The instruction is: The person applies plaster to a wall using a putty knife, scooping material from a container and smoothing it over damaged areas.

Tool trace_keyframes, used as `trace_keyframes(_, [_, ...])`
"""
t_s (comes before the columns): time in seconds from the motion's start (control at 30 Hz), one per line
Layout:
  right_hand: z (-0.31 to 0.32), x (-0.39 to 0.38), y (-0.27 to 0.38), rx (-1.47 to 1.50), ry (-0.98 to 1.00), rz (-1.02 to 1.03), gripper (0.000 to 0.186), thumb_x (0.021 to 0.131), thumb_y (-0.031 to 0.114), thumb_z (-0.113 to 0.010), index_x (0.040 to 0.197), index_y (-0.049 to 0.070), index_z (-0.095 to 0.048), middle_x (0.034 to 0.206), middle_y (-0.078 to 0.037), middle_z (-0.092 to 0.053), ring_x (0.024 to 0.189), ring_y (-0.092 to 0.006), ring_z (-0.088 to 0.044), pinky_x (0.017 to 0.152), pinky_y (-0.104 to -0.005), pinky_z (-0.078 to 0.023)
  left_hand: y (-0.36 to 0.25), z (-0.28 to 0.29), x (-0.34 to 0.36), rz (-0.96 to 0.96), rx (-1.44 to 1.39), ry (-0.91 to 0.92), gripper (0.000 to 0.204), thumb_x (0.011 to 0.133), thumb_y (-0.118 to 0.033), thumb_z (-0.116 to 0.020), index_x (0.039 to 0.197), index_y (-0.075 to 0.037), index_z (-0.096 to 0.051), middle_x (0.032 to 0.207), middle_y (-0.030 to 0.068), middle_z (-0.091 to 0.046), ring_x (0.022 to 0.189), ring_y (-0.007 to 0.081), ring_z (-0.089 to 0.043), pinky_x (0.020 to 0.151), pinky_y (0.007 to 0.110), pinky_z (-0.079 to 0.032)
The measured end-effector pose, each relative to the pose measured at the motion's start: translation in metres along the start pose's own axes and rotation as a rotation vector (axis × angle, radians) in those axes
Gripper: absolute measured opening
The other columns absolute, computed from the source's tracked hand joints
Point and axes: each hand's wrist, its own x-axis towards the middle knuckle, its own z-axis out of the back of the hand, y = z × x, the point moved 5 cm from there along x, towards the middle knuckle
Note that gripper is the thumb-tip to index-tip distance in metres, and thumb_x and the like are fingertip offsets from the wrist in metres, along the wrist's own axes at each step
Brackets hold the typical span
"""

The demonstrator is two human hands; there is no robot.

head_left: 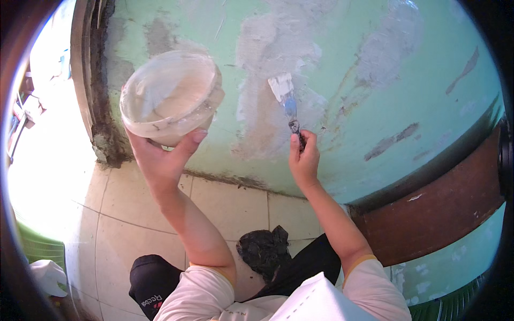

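Note:
My left hand [163, 158] grips a round, translucent plastic tub [174, 128] from below, tilted so its inside shows. Whitish paste coats the tub's walls, and some lies at the bottom. A putty knife [289, 104] is held by its dark handle in my right hand [305, 158], with the blade pointing up and away from me. White paste covers the blade's broad end. Behind the knife is a pale green wall [342, 32] with a long whitish-grey patch [267, 48] of filler. I cannot tell whether the blade touches the wall.
A worn door frame [88, 80] edges the wall at the left, beside a bright opening. Beige floor tiles [128, 230] lie below. A crumpled black plastic bag [262, 249] rests between my legs. At right is a reddish-brown wooden panel [433, 198]; green ribbed objects show at both lower corners.

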Motion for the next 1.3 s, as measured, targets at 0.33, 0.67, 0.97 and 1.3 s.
trace_keyframes(0.33, [-0.004,0.052,0.021,0.028,-0.083,0.019,0.034,0.101,0.033,-0.051,0.109,-0.001,-0.045,0.081,-0.022,-0.062,0.071,-0.0370,-0.064,0.063,-0.0450,-0.049,-0.009,-0.008,0.004,0.013,-0.051,0.030,0.106,0.059,-0.033,-0.093,0.142,0.002,-0.037,0.134,0.0151,-0.050,0.124,0.0286,-0.051,0.106,0.040,-0.043])
trace_keyframes(0.67, [0.016,0.001,0.003,0.075,-0.079,-0.001,0.033,0.101,0.031,-0.052,0.110,-0.001,-0.046,0.080,-0.021,-0.062,0.070,-0.0390,-0.063,0.063,-0.0443,-0.049,0.018,0.015,0.001,0.038,0.156,0.016,0.109,0.055,-0.023,-0.095,0.144,-0.002,-0.035,0.136,0.0133,-0.049,0.122,0.0255,-0.051,0.103,0.038,-0.044])
trace_keyframes(0.97, [0.067,-0.022,-0.016,0.343,-0.030,-0.124,0.030,0.099,0.026,-0.057,0.108,-0.001,-0.050,0.076,-0.014,-0.062,0.063,-0.0237,-0.060,0.061,-0.0356,-0.048,0.026,-0.039,-0.023,0.021,0.075,0.273,0.111,0.061,-0.028,-0.092,0.148,-0.001,-0.027,0.144,0.0171,-0.041,0.129,0.0299,-0.044,0.109,0.042,-0.039])
trace_keyframes(1.3, [0.142,-0.045,-0.056,0.383,-0.216,-0.200,0.027,0.097,0.022,-0.062,0.112,-0.001,-0.060,0.085,-0.001,-0.061,0.074,-0.0064,-0.053,0.066,-0.0230,-0.046,0.049,-0.146,-0.106,-0.008,0.056,0.734,0.145,0.049,-0.035,-0.096,0.155,-0.003,-0.003,0.147,0.0164,-0.039,0.134,0.0271,-0.041,0.112,0.044,-0.034])
